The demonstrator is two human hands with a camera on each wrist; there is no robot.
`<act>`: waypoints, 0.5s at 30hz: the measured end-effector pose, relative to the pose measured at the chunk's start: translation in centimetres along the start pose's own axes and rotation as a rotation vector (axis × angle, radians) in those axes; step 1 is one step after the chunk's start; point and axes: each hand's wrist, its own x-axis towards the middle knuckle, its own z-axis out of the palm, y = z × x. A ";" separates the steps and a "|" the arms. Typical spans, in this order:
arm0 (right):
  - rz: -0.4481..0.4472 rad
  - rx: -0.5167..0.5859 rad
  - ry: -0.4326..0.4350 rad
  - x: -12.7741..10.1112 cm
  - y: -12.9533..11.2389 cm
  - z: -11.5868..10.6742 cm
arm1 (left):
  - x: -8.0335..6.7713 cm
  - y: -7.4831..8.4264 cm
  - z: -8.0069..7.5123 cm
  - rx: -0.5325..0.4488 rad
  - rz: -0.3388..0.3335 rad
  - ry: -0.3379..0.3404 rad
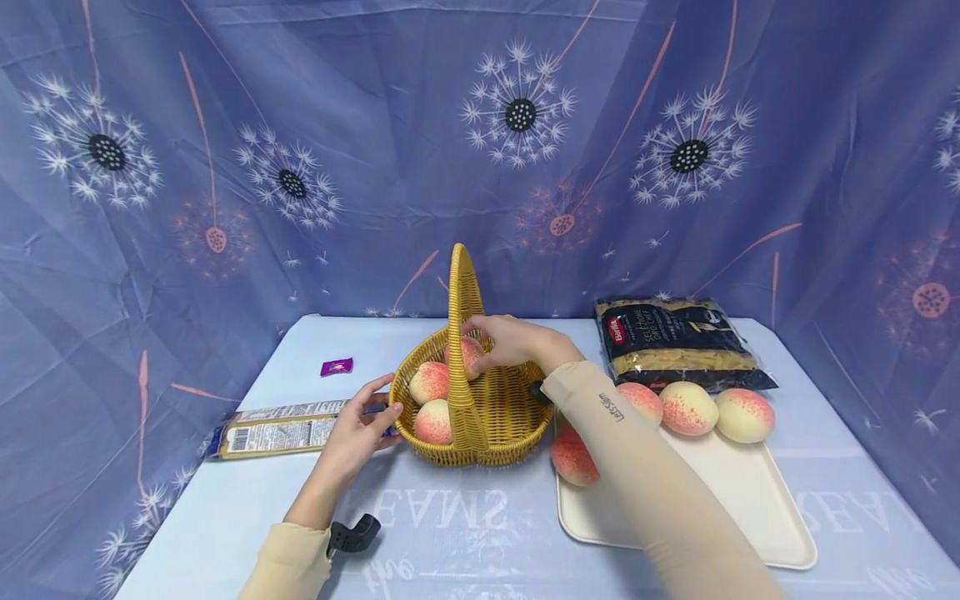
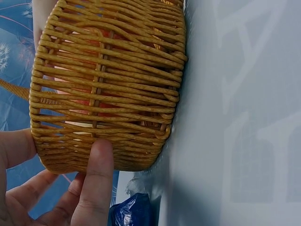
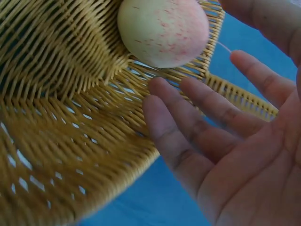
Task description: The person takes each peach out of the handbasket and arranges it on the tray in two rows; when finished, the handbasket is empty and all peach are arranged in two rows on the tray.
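A yellow woven basket (image 1: 517, 408) with a tall arched handle holds 3 peaches: one peach (image 1: 429, 383) at the left, one (image 1: 435, 422) at the front, and another peach (image 1: 472, 357) behind the handle. My left hand (image 1: 363, 425) holds the basket's left side; in the left wrist view its thumb (image 2: 98, 162) presses the woven wall, while other fingertips are hidden past the rim. Inside the basket, my right hand (image 1: 517, 340) is beside the rear peach. Its fingers look extended in the right wrist view, with a gap between them and the peach (image 3: 162, 30).
On the right, a cream tray (image 1: 750, 492) bears several peaches (image 1: 688, 408), partly covered by my right forearm. A dark pasta bag (image 1: 675, 342) lies behind it. To the left are a long pasta packet (image 1: 277, 429) and a small purple packet (image 1: 337, 367).
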 end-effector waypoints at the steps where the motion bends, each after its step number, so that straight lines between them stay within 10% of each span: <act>1: 0.006 0.001 -0.003 0.2 -0.1 0.1 | 0.0 0.0 0.0 0.000 -0.002 0.003; 15: 0.001 -0.054 -0.030 3.0 -0.4 1.6 | 0.0 0.0 0.1 -0.009 -0.013 0.010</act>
